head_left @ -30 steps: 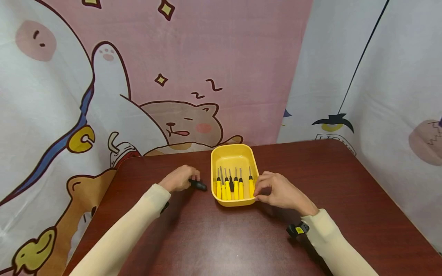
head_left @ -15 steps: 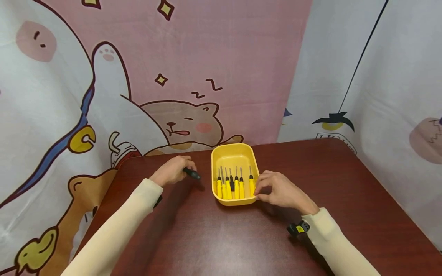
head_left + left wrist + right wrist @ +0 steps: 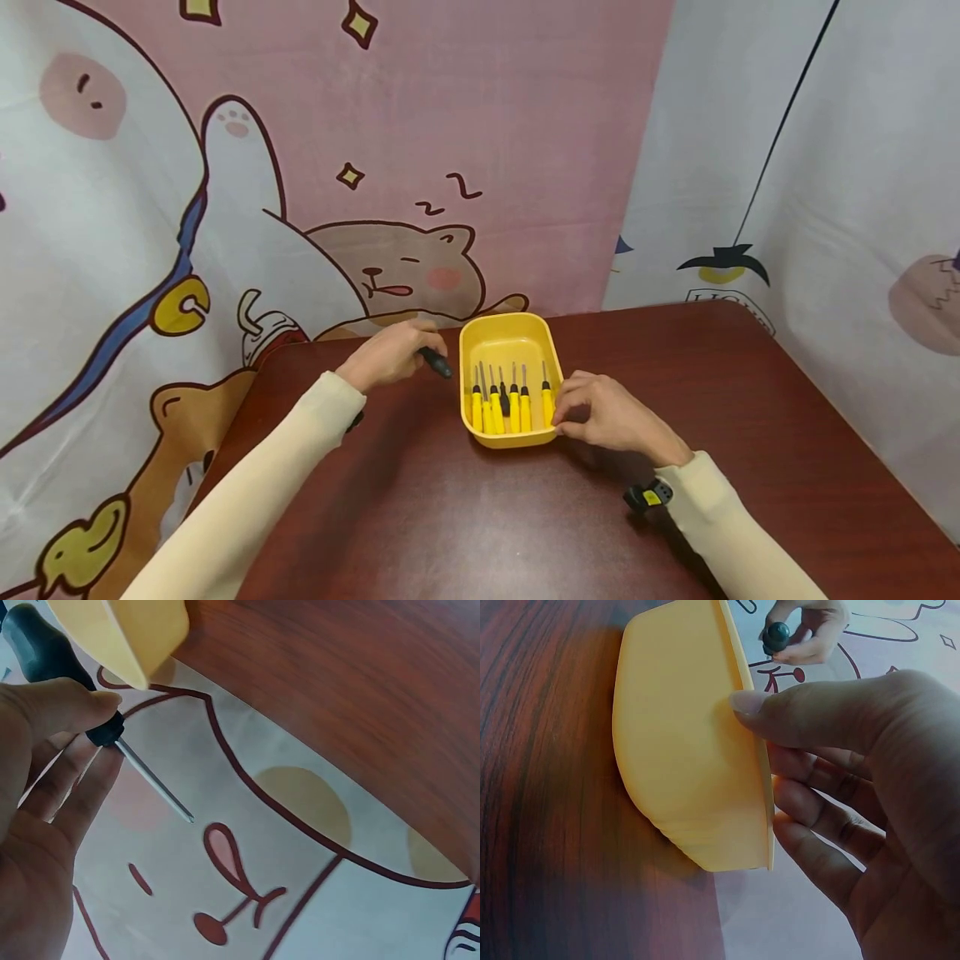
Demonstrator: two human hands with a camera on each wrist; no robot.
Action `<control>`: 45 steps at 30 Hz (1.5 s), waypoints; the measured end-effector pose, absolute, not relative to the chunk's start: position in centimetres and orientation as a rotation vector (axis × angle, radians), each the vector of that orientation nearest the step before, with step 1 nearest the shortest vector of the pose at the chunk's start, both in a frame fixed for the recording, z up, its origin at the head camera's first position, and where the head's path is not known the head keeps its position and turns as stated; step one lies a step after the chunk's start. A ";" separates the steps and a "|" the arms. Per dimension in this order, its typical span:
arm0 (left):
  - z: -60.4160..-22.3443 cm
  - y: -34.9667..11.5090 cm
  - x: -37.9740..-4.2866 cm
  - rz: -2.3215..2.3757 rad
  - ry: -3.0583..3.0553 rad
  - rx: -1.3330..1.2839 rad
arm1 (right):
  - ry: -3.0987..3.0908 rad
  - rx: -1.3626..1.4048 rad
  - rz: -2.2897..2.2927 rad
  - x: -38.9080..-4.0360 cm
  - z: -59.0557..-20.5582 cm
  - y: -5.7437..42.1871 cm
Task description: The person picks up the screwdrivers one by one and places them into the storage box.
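Observation:
In the head view my left hand [image 3: 396,352] grips a screwdriver [image 3: 436,363] by its dark handle, above the table to the left of a yellow plastic bin [image 3: 510,343]. The left wrist view shows the thumb and fingers pinching the handle's front end; the bare metal shaft [image 3: 155,780] points away from the palm. At the bin's near right corner, my right hand [image 3: 611,414] pinches the rim, thumb on the outer wall [image 3: 682,735]. Inside lie several yellow-handled screwdrivers [image 3: 526,412] side by side, with one black-handled screwdriver [image 3: 504,404] among them.
The bin stands on a dark red-brown wooden table [image 3: 495,517], near its back edge. Behind the table hangs a pink and white cartoon cloth [image 3: 525,150]. A pale cloth [image 3: 862,167] hangs along the right side.
My left hand has lifted the screwdriver off the table, first moving back and left, then right toward the bin. The right hand and the bin have stayed in place.

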State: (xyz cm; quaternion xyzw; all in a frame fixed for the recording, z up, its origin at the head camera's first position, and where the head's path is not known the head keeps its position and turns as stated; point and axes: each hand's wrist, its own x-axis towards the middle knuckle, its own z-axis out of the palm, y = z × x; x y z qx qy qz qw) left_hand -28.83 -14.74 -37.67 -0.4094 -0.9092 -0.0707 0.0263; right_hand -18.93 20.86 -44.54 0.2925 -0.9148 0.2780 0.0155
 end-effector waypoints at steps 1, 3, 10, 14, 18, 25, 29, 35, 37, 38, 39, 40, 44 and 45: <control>-37.6 -14.4 -28.8 -0.218 -2.798 -1.287 | -2.844 0.911 0.866 -18.9 -44.5 20.9; -37.5 -13.7 -28.8 -0.209 -2.775 -1.322 | -2.839 0.914 0.867 -18.9 -44.6 20.9; -37.4 -10.8 -29.1 -0.106 -2.757 -1.397 | -2.828 0.923 0.885 -18.9 -44.7 21.0; -37.4 -9.1 -29.4 -0.070 -2.730 -1.490 | -2.831 0.918 0.900 -19.0 -44.7 21.0; -37.5 -7.6 -29.5 -0.043 -2.704 -1.573 | -2.839 0.923 0.903 -19.1 -44.7 20.9; -38.1 -5.1 -29.5 0.119 -2.653 -1.687 | -2.842 0.939 0.920 -19.1 -44.7 20.9; -38.5 -3.7 -29.7 0.194 -2.654 -1.759 | -2.836 0.944 0.927 -19.0 -44.7 21.0; -39.2 -1.9 -29.9 0.290 -2.671 -1.812 | -2.814 0.963 0.914 -19.1 -44.7 21.1; -39.4 -1.4 -30.0 0.310 -2.667 -1.828 | -2.808 0.971 0.911 -19.1 -44.7 21.2; -39.6 -1.1 -30.0 0.320 -2.665 -1.837 | -2.804 0.974 0.911 -19.1 -44.7 21.2; -39.7 -0.9 -30.1 0.329 -2.660 -1.849 | -2.804 0.975 0.912 -19.1 -44.7 21.2; -39.9 -0.7 -30.1 0.334 -2.659 -1.858 | -2.802 0.977 0.911 -19.1 -44.7 21.2; -40.7 0.1 -30.1 0.340 -2.665 -1.893 | -2.805 0.977 0.903 -19.1 -44.7 21.1; -40.8 0.3 -30.1 0.345 -2.669 -1.897 | -2.805 0.979 0.901 -19.1 -44.8 21.1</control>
